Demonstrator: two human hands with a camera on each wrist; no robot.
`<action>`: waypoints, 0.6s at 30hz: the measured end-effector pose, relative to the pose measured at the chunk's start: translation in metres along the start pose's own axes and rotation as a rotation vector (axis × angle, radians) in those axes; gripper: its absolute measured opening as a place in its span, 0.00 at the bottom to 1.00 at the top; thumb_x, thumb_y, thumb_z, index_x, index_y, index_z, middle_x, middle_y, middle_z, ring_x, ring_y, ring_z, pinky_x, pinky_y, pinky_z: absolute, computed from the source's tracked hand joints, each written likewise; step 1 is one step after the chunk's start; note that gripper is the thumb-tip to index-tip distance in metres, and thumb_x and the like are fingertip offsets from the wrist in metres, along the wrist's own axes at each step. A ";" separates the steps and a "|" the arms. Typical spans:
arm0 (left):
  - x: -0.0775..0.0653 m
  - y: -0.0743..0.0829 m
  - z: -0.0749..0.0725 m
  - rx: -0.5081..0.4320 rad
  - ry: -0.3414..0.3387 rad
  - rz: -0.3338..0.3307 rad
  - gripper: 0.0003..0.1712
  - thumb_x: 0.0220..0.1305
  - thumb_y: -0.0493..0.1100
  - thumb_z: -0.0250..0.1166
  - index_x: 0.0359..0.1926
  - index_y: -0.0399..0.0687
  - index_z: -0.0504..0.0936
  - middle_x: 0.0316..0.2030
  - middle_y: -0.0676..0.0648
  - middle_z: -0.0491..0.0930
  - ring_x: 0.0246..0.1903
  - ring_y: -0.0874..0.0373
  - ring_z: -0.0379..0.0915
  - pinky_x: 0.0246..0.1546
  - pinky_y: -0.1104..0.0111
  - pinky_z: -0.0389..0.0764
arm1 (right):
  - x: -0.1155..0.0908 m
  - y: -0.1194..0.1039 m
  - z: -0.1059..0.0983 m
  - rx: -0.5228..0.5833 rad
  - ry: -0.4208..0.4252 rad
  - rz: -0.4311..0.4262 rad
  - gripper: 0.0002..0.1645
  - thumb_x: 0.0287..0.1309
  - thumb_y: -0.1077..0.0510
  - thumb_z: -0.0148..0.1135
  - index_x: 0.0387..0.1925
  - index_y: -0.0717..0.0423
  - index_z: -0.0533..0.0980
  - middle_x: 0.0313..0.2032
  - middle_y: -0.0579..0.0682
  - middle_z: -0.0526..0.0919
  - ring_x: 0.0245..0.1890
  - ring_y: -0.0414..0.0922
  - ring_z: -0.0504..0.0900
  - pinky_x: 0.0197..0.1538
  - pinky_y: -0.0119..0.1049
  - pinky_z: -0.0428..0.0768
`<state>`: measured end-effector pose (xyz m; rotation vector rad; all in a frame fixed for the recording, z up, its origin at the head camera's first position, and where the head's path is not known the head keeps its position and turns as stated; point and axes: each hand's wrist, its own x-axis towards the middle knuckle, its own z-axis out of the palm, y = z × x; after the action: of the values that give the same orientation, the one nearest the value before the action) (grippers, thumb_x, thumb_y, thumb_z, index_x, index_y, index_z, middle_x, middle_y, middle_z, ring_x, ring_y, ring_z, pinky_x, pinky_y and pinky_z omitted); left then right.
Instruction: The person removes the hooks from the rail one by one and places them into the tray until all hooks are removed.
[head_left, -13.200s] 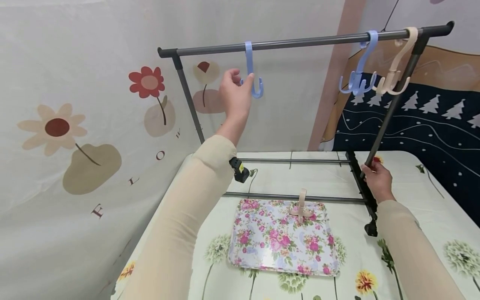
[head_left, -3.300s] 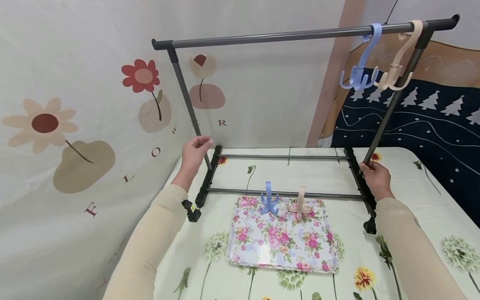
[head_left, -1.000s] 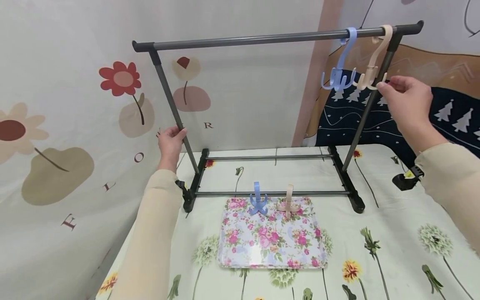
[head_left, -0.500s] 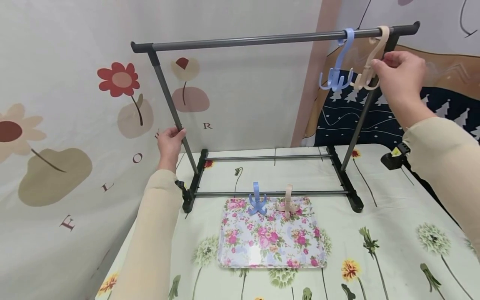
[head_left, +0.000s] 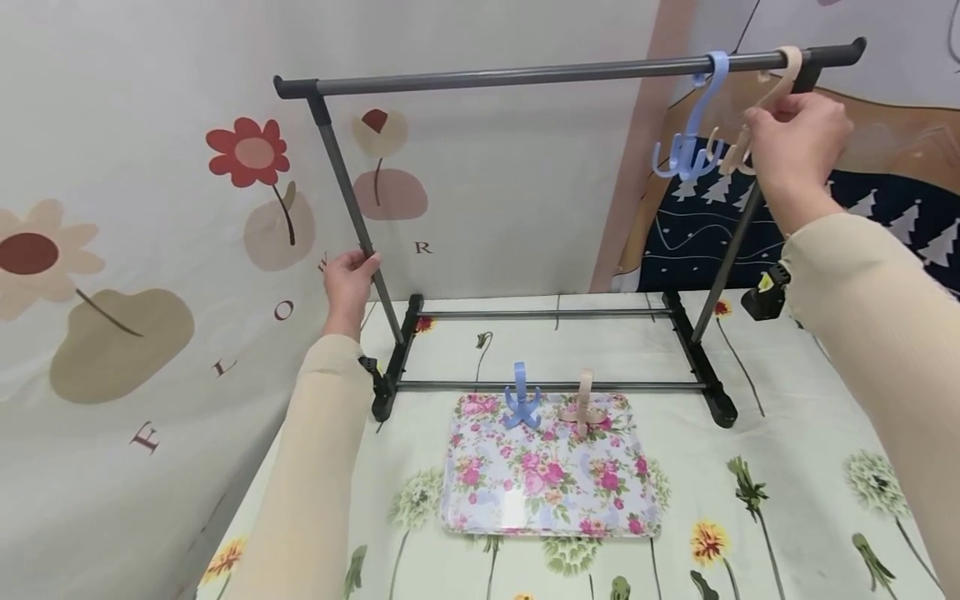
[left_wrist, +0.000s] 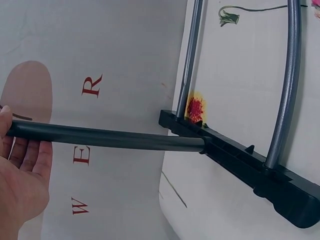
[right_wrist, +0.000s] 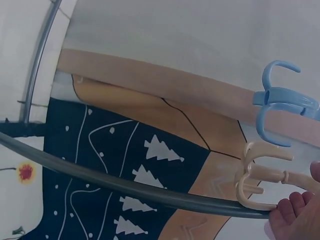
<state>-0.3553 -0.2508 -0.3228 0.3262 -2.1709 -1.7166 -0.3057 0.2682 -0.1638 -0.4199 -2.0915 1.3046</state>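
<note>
In the head view my left hand [head_left: 349,287] grips the rack's left upright pole [head_left: 347,187] partway down; the left wrist view has the thumb over the dark pole [left_wrist: 115,137] and fingers beneath it. High on the right, my right hand [head_left: 798,150] pinches the stem of a beige multi-prong hook [head_left: 789,68], which hangs on the top bar [head_left: 495,77] near its right end. The hand hides part of the stem. In the right wrist view its prongs [right_wrist: 250,175] stick out past the fingers. Just left hangs a blue hook [head_left: 684,157], untouched.
A flowered tray [head_left: 551,483] lies on the flower-print cloth [head_left: 795,500] in front of the rack. A smaller-looking blue hook [head_left: 522,408] and beige hook [head_left: 583,408] hang on the lower front bar [head_left: 450,386], overlapping the tray. A black foot [head_left: 701,362] supports each side.
My right hand has left the right pole's base and risen to the beige hook's stem. My left hand has taken hold of the left pole. A blue hook has come onto the lower bar.
</note>
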 end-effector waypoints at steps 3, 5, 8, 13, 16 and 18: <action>-0.001 0.002 0.002 -0.005 0.001 -0.006 0.23 0.69 0.49 0.64 0.60 0.43 0.78 0.56 0.44 0.78 0.56 0.53 0.73 0.61 0.63 0.71 | 0.003 0.000 0.001 0.011 0.012 0.013 0.23 0.67 0.47 0.60 0.61 0.45 0.77 0.57 0.38 0.81 0.55 0.32 0.75 0.63 0.30 0.69; -0.002 0.003 0.005 -0.005 -0.001 -0.010 0.23 0.69 0.49 0.64 0.60 0.43 0.77 0.56 0.45 0.78 0.56 0.53 0.72 0.61 0.62 0.71 | 0.005 0.001 0.000 0.020 0.019 0.022 0.23 0.67 0.48 0.60 0.61 0.44 0.77 0.57 0.38 0.80 0.55 0.32 0.75 0.64 0.30 0.69; -0.002 0.003 0.008 -0.002 -0.004 -0.004 0.23 0.69 0.49 0.64 0.60 0.43 0.77 0.56 0.45 0.78 0.57 0.53 0.72 0.61 0.62 0.70 | 0.006 0.004 -0.001 0.012 0.035 0.037 0.22 0.67 0.47 0.59 0.61 0.43 0.77 0.58 0.38 0.80 0.56 0.32 0.76 0.64 0.31 0.69; -0.003 0.002 0.012 -0.010 -0.007 0.010 0.23 0.69 0.49 0.65 0.60 0.43 0.78 0.56 0.44 0.78 0.57 0.53 0.72 0.61 0.63 0.70 | 0.007 0.006 0.000 -0.061 0.068 0.062 0.23 0.68 0.42 0.57 0.61 0.41 0.78 0.57 0.37 0.81 0.56 0.33 0.75 0.63 0.30 0.69; -0.003 0.001 0.013 -0.013 -0.014 0.018 0.23 0.69 0.48 0.64 0.60 0.42 0.78 0.55 0.44 0.78 0.57 0.53 0.72 0.61 0.62 0.70 | 0.006 0.007 0.000 -0.066 0.077 0.075 0.24 0.68 0.41 0.57 0.62 0.39 0.77 0.57 0.36 0.80 0.56 0.33 0.76 0.63 0.30 0.69; -0.004 0.001 0.014 -0.016 -0.011 0.021 0.22 0.69 0.48 0.65 0.59 0.41 0.78 0.55 0.44 0.78 0.56 0.53 0.72 0.61 0.62 0.69 | 0.005 0.007 -0.001 -0.049 0.080 0.076 0.24 0.68 0.41 0.57 0.62 0.39 0.77 0.58 0.36 0.80 0.56 0.32 0.76 0.63 0.30 0.70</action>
<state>-0.3573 -0.2370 -0.3254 0.2886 -2.1593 -1.7280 -0.3097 0.2748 -0.1677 -0.5691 -2.0613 1.2608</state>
